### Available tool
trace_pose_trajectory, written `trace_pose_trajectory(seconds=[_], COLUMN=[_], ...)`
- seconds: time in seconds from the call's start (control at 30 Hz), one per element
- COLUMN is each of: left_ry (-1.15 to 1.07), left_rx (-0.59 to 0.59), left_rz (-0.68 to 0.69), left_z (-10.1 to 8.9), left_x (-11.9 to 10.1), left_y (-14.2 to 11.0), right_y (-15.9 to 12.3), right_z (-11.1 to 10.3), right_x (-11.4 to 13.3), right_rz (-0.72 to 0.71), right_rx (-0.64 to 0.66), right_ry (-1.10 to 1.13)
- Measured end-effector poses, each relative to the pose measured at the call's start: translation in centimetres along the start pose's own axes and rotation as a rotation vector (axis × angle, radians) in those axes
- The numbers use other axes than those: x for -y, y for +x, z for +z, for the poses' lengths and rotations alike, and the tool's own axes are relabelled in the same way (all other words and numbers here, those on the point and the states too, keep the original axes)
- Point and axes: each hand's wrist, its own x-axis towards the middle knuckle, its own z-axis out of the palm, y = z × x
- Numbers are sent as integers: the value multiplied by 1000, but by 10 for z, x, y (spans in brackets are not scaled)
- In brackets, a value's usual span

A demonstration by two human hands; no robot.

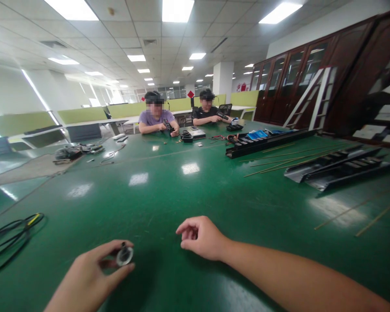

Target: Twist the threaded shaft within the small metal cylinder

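Between the thumb and fingers of my left hand (91, 269) is a small round metal ring-like part (125, 256) with a dark stub at its top. Its exact kind is not clear from this view. My left hand is held over the near side of the green table (156, 208). To its right, my right hand (204, 239) hovers at or just above the table top, fingers loosely curled and thumb apart from them. Nothing shows in that hand, though its palm is partly hidden.
A coiled black cable (11, 236) lies at the left. On the right are dark metal channels (331, 171) and thin brass-coloured rods (279, 166). Across the table sit two people, each with a dark tool in hand, near a black adapter (186, 136). A stepladder (312, 99) stands behind.
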Motion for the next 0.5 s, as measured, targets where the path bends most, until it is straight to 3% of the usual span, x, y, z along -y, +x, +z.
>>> trace_pose_trajectory(seconds=[0.1,0.2,0.4,0.5], left_ry=[-22,-50,-93,-98], left_rx=[169,203,88,111], left_rz=[191,304,234,197], left_z=[30,52,74,74], left_x=[-42,-59,-22,-20], left_y=[23,33,21,17], right_y=[2,2,-2,-5], right_z=[-1,0,2,1], right_x=[-4,-6,-1,3], right_rz=[-48,-58,-72,-95], right_rx=[-54,-26,-5,-3], right_ry=[-63,-106,-153,-184])
